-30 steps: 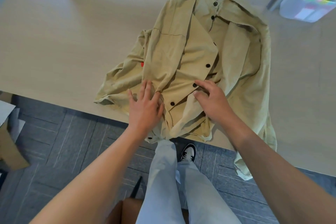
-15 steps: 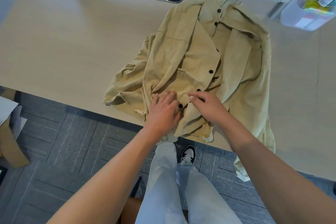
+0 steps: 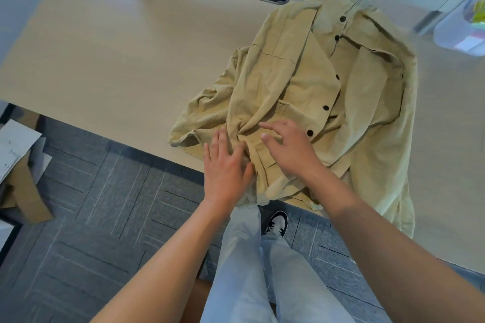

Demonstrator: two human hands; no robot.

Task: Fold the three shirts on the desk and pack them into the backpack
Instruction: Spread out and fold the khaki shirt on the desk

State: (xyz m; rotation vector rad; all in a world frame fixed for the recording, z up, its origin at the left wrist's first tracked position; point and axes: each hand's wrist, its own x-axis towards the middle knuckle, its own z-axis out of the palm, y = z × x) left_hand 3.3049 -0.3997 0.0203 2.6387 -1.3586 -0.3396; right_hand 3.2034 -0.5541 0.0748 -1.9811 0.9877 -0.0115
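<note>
I see my left hand (image 3: 225, 165) and right hand (image 3: 288, 149) spread flat on the rumpled shirt (image 3: 301, 86) on the desk (image 3: 118, 47); a clear bin (image 3: 456, 26) sits at two o'clock.

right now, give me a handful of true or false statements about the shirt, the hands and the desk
1. The tan shirt lies crumpled on the desk, not yet folded. True.
2. The left hand grips a backpack strap. False: it lies with straight fingers on the shirt near the desk edge; no backpack is in view.
3. The right hand is spread over the shirt's button placket. True.
4. The whole shirt sits on the desk. False: part of it on the right hangs over the near edge.
5. The shirt has white buttons. False: the buttons are dark.
</note>
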